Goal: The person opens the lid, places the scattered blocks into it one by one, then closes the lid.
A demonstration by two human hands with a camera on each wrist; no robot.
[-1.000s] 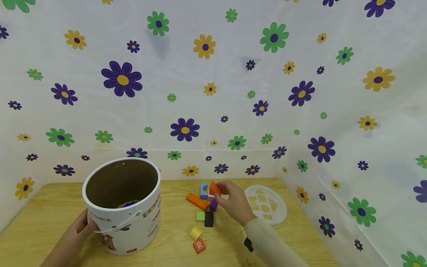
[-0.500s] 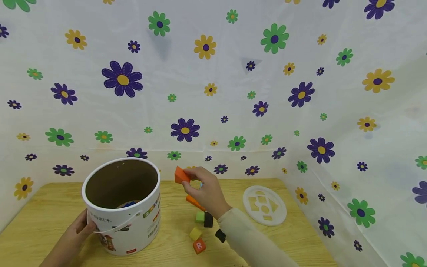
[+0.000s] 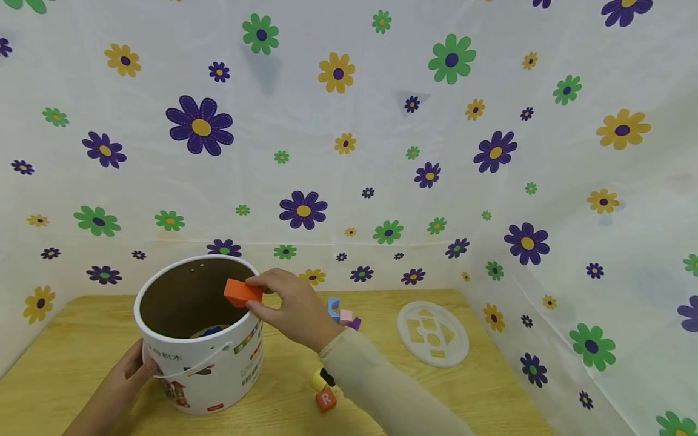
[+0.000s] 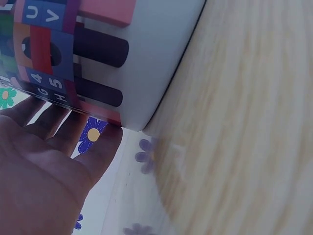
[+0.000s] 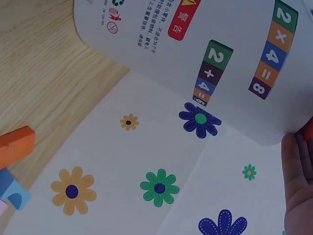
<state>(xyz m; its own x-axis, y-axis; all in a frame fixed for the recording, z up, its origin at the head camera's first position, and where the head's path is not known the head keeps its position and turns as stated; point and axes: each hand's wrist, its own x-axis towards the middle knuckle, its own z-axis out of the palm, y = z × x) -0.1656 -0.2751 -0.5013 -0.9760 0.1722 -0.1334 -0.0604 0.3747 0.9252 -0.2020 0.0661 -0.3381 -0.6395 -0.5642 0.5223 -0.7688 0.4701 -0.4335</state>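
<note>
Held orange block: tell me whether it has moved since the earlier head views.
Yes, left: the orange block went from right of the unmoved bucket to its open mouth.

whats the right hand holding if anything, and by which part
The right hand pinches an orange block by its right end in the head view.

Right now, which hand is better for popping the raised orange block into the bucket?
Probably the right hand: it pinches the orange block at the mouth of the bucket. The left hand rests against its side.
</note>
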